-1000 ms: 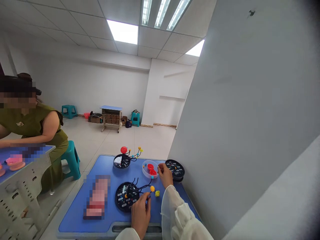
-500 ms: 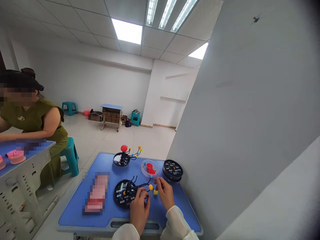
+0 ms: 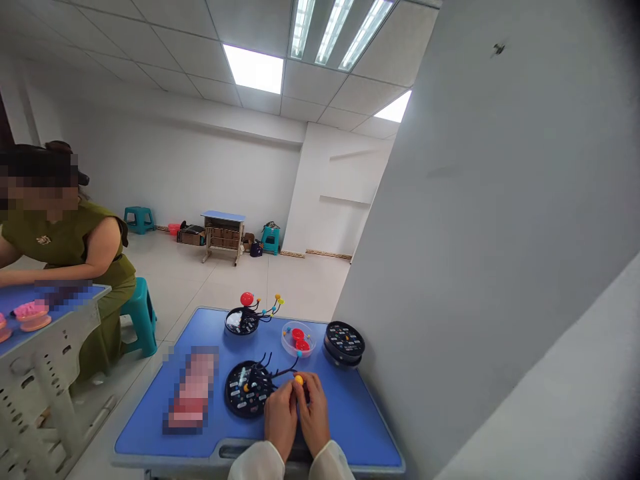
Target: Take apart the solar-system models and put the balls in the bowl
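Note:
A solar system model with a round black base (image 3: 245, 400) sits on the blue table, several thin black arms rising from its middle. A light blue ball (image 3: 299, 355) tips one arm. Just right of the base, my left hand (image 3: 281, 417) and my right hand (image 3: 313, 413) meet, fingertips pinched together. An orange-yellow ball (image 3: 299, 380) shows at the right fingertips. What the left fingers grip is hidden behind the hand.
Beyond lie a second model (image 3: 243, 322) with a red ball, a clear dish (image 3: 286, 347) of red and small coloured parts, and stacked black discs (image 3: 345, 340). A blurred pink item (image 3: 193, 393) lies left. The wall (image 3: 450, 267) borders the right; a person (image 3: 100, 247) sits at another table.
My right hand has moved left and closed in against my left hand. The small yellow piece beside its fingers is now out of sight. The model's base stays in place.

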A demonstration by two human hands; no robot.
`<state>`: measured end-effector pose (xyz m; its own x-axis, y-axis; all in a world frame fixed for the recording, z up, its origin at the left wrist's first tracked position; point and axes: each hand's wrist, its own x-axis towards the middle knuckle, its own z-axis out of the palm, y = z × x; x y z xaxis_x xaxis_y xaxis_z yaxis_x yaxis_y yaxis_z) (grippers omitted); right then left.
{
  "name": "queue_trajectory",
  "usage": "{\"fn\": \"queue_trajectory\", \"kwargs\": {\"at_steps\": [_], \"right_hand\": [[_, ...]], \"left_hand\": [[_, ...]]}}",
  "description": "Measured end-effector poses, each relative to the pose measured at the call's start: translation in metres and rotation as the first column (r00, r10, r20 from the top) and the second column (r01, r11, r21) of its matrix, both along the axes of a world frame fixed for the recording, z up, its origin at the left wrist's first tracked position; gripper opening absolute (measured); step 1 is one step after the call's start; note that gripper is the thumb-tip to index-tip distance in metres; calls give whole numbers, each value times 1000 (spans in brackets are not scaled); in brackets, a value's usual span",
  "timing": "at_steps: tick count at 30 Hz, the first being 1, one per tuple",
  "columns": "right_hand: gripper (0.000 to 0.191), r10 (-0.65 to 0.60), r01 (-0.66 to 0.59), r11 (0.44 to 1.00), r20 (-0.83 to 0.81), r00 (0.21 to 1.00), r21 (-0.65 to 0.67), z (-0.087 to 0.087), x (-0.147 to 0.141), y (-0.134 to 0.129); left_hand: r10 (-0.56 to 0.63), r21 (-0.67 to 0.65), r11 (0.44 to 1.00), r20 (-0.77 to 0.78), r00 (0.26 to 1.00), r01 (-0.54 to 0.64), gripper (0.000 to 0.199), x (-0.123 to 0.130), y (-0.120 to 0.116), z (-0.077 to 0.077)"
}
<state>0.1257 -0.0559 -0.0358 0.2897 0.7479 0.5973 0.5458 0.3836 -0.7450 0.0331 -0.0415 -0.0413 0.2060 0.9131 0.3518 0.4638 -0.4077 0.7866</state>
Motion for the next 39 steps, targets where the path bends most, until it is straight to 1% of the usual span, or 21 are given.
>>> {"fn": "queue_trajectory", "kwargs": {"at_steps": [4,8,11,13,15,16,18,19,20,22,24,27,29,32,34,37,39], "right_hand": [[42,-69,68,997,24,997,22,-6,-5,3],[44,-94,93,995,60,994,22,-10,-6,4],[45,-113,112,993,65,991,20,-8,-3,2],[45,-161,160,987,24,987,15,2,4,2],[45,-223,223,974,0,975,47,21,15,6],[45,-250,248,965,11,968,87,33,21,11],[41,-277,256,947,90,957,194,58,33,26],[39,-281,250,945,127,951,212,68,39,35],[37,-272,240,951,159,949,196,75,45,45],[34,-234,216,970,198,952,107,81,54,64],[31,-193,192,981,217,957,26,77,61,79],[24,-169,177,984,215,962,-17,64,70,92],[22,-144,156,987,209,967,-44,57,74,95],[25,-100,116,991,199,975,-73,53,77,91],[31,-63,80,993,195,979,-82,52,75,83],[42,36,-17,995,197,980,-97,49,67,69],[46,108,-88,990,198,974,-106,48,59,60]], "left_hand": [[-1,17,1000,-9,1000,1,33,0,2,-3],[-6,37,999,-12,1000,6,33,1,4,-3],[-4,40,999,-16,1000,4,33,2,3,-4],[-10,34,999,-20,1000,10,34,2,1,-4],[-23,25,999,-21,1000,24,35,3,0,-5],[-29,22,999,-20,999,30,35,3,0,-4],[-33,19,999,-18,999,33,36,3,0,-4],[-29,21,999,-16,999,29,35,3,0,-3],[-23,25,999,-14,1000,23,35,3,0,-3],[-5,34,999,-6,1000,5,35,3,-1,-2],[24,41,999,1,1000,-24,35,4,-2,-1],[75,42,996,-5,997,-74,35,5,-3,0],[73,57,996,-5,997,-72,34,5,-2,1],[53,106,993,28,998,-56,33,5,-4,2],[62,149,986,59,996,-70,33,5,-6,3],[72,217,972,80,994,-88,36,3,-10,3],[61,255,964,73,995,-78,37,4,-11,4]]}}
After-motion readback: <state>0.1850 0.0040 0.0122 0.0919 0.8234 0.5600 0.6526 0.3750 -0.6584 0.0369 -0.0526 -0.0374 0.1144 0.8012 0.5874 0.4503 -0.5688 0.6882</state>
